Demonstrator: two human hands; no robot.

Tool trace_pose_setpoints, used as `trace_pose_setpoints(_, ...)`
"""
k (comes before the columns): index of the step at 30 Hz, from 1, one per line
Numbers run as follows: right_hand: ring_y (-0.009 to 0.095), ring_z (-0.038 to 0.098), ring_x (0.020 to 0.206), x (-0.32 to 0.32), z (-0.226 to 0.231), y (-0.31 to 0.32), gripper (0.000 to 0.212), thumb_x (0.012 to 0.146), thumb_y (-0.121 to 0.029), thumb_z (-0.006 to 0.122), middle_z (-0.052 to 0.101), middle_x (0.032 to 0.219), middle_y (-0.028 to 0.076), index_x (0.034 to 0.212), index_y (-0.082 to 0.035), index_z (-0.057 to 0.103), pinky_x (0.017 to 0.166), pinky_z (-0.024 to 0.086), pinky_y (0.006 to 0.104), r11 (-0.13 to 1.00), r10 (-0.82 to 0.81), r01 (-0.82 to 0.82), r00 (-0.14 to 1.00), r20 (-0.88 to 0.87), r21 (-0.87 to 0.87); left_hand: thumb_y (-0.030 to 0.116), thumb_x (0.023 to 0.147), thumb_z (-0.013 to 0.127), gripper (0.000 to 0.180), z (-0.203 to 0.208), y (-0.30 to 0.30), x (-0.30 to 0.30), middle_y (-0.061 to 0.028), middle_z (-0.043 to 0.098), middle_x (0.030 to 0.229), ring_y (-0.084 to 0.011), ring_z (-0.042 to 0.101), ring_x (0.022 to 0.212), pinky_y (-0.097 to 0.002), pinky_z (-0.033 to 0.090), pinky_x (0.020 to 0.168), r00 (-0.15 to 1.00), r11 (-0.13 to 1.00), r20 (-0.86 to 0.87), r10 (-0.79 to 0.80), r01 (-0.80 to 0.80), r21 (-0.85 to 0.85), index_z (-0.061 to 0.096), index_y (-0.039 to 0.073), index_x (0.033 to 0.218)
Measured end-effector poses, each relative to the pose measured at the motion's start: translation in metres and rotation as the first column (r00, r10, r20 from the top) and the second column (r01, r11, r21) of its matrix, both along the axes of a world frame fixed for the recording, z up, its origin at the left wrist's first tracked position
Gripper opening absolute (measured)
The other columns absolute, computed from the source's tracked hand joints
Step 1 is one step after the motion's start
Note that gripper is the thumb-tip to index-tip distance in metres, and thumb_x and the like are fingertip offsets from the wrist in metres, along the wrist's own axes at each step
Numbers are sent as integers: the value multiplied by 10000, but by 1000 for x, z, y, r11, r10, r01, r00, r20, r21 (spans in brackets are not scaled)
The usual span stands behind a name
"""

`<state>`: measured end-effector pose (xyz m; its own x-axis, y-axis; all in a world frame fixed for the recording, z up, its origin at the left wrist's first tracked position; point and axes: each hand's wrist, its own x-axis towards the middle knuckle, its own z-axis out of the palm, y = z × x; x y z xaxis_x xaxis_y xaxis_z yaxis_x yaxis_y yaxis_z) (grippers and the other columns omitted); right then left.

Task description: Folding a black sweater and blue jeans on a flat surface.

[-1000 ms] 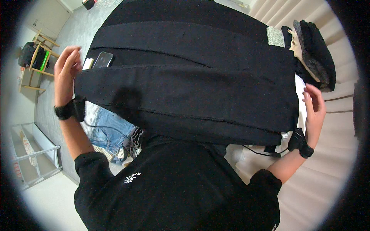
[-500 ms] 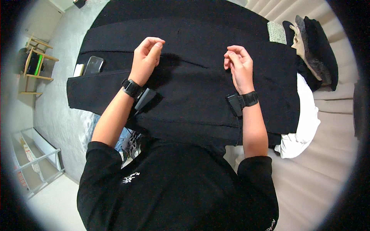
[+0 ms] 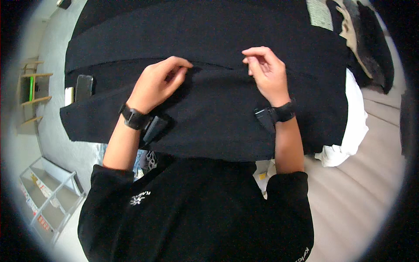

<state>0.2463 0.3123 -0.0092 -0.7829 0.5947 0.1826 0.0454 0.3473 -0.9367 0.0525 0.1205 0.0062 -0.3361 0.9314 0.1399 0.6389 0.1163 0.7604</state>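
Note:
A large black cloth (image 3: 218, 118), layered with long folds running across, spreads in front of me. Over its left middle is my left hand (image 3: 155, 85), fingers curved to the right and the thumb a little apart from them. I see nothing in its grasp. My right hand (image 3: 269, 76) hovers over the right part of the cloth, its index finger stretched leftward and the thumb below it, with a gap between them. Both wrists carry black straps with small dark boxes. Whether the fingertips touch the cloth I cannot tell.
At the left lie a phone (image 3: 84, 89) and a small white block (image 3: 69, 96). White fabric (image 3: 351, 124) bulges out at the right edge. Folded dark and beige clothes (image 3: 364, 48) stand at the far right, beside a pale green textured piece (image 3: 319, 15). A grey rack (image 3: 65, 183) is lower left.
The whole view has shifted. My left hand has turned and sits lower, its curled fingers now reaching out more to the right. The right hand's index finger has straightened away from the thumb.

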Motion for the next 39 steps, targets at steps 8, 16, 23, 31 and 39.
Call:
trace_pose_setpoints(8, 77, 600, 769, 2, 10, -6, 114, 888, -19, 548, 623, 856, 28, 974, -39, 620, 654, 475, 207, 992, -20, 24, 999, 31, -126, 160, 868, 579, 172, 4, -2, 2, -88, 623, 763, -147, 580, 602, -264, 446, 557, 996, 994, 32, -89, 91, -62, 617, 39, 984)
trace_pose_setpoints(16, 51, 581, 749, -1, 13, -10, 107, 883, -63, 556, 626, 823, 12, 966, -44, 620, 625, 428, 193, 998, 64, -65, 995, 82, 5, 199, 903, 560, 202, 2, 1, 1, 7, 592, 752, -58, 502, 644, -231, 424, 576, 969, 999, 242, -51, 50, 11, 616, 20, 981)
trace_pose_setpoints(23, 134, 617, 585, -14, 55, -83, 250, 832, -227, 652, 650, 726, 95, 977, -26, 616, 535, 487, 285, 982, 186, -189, 955, 230, -9, 173, 914, 547, 145, 21, 1, 10, 36, 535, 707, -30, 472, 616, -180, 381, 531, 837, 979, 539, 91, -173, 104, 607, 52, 967)
trace_pose_setpoints(31, 198, 635, 683, -6, 31, -150, 318, 850, -305, 641, 666, 774, 128, 930, 2, 613, 664, 490, 330, 817, 474, -436, 880, 9, -377, 167, 912, 549, 127, 53, 24, 39, 38, 506, 672, -28, 436, 573, -173, 352, 492, 722, 939, 691, -23, -222, 264, 607, 64, 960)
trace_pose_setpoints(39, 156, 598, 643, 0, 27, -145, 258, 857, -247, 627, 661, 746, 101, 910, 6, 619, 626, 468, 312, 766, 441, -419, 894, -75, -488, 164, 937, 526, 155, 48, 32, 45, 59, 395, 600, -29, 326, 500, -198, 244, 444, 429, 945, 898, -95, -244, 217, 565, 57, 1042)
